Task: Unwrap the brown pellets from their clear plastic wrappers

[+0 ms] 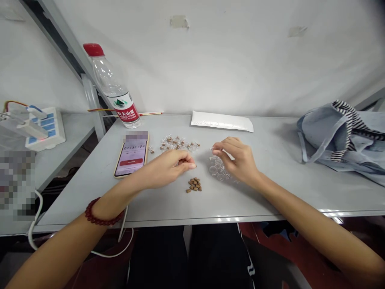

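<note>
My left hand (173, 166) is closed in a pinch above the grey table (168, 204), with a tiny brown bit showing at its fingertips. Just below and right of it lies a small pile of brown pellets (195, 184). My right hand (236, 158) pinches a small clear piece, mostly hidden by the fingers, at the left edge of a heap of clear plastic pieces (217, 168). Behind my left hand are several clear pieces with brown bits in them (177, 142).
A phone (131, 154) showing a timer lies at the left, with a red-capped water bottle (120, 96) behind it. A white packet (221, 121) rests near the wall. On the right is a light blue cloth bag (327, 132); a power strip (49, 128) sits far left.
</note>
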Motion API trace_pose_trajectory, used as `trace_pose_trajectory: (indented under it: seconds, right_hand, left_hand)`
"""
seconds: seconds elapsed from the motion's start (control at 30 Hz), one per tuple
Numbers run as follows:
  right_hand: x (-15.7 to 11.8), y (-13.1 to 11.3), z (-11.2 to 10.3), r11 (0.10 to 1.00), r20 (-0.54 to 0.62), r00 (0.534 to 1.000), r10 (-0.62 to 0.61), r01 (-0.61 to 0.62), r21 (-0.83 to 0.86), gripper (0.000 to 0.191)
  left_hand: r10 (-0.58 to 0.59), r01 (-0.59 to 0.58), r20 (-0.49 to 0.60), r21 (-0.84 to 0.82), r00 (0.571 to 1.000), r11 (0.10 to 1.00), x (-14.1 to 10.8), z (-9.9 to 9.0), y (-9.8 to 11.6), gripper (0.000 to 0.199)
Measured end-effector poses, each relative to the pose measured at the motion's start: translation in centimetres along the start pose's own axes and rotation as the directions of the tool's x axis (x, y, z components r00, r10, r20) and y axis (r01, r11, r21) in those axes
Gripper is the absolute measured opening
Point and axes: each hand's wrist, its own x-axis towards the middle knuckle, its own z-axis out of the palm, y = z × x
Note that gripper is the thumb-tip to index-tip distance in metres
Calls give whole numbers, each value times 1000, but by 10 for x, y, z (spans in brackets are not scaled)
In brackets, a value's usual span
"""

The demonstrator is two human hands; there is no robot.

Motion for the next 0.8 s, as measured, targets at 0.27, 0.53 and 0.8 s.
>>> trace_pose_trajectory:
  seconds: [0.27, 0.53, 0.8]
  right_hand:
    - [3, 16, -2, 956, 161, 947, 278, -289, 51, 16]
    - [3, 24, 1, 920, 330, 892, 308, -368, 135, 17]
    - [6, 20, -4, 823, 463, 817, 343, -499, 270, 28]
  left_hand:
    - [-57, 30, 266, 104, 962, 994, -2, -3, -3, 20]
    - [-10, 3, 200, 37, 980, 999, 0, 0, -6, 33]
    - [-56, 69, 199, -57, 978, 996, 2, -1, -9, 26]
